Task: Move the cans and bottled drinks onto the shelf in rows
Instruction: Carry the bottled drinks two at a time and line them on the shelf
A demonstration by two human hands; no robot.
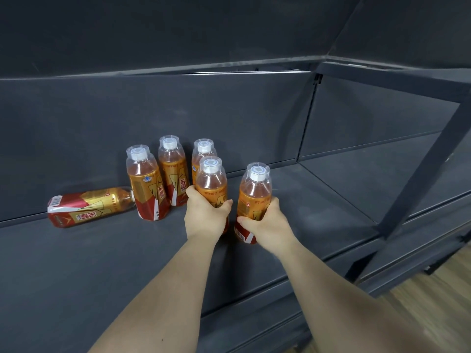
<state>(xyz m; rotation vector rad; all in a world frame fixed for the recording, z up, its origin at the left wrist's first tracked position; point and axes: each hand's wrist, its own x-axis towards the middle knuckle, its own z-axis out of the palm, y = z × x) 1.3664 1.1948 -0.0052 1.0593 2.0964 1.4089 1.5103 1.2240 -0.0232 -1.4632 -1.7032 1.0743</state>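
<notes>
Shelf: a dark grey metal shelf (102,263) with a flat board and a back wall.
Left grip: the bare left grip (206,215) is curled tight round the middle of the left bottle (211,184). This is a clear plastic bottle of orange drink with a white cap and a red and gold label.
Right grip: the right grip (267,225) is wrapped the same way round the right bottle (254,194), which is the same kind.
Where they are: both held bottles stand up straight, side by side, in front of the others. The right one looks like it sits on the shelf. The left one's bottom is hidden.
Back row: three more of these bottles stand close together in a back row (173,171) near the back wall.
Fallen bottle: one fallen bottle (89,207) lies on its side at the far left, with its cap end by the nearest standing one.
Step now: I think the two bottles are being set down to start a front row.
Next move: let go gently so they stay up and in line. The fallen one needs standing up too.
</notes>
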